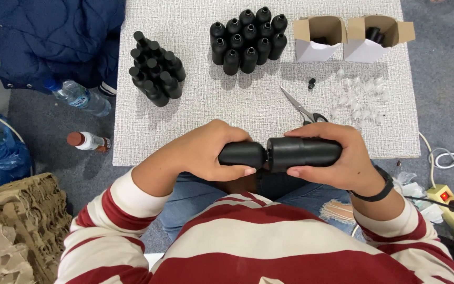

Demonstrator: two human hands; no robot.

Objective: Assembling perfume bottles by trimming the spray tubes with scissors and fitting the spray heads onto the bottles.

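My left hand (206, 152) grips a small black bottle (241, 154) lying sideways, its neck pointing right. My right hand (337, 158) holds a larger black cylinder (303, 151) whose end meets the bottle's neck. Both are held just in front of the near edge of the white textured table (258, 105), above my lap. Two groups of upright black bottles stand on the table: one at the left (156, 68), one at the back middle (248, 39).
Scissors (300, 108) lie near the table's front right, beside several small clear plastic pieces (358, 94) and a tiny black cap (311, 82). Two open white cartons (319, 37) (374, 36) stand at the back right. Water bottles, cardboard and a power strip (453, 208) lie on the floor.
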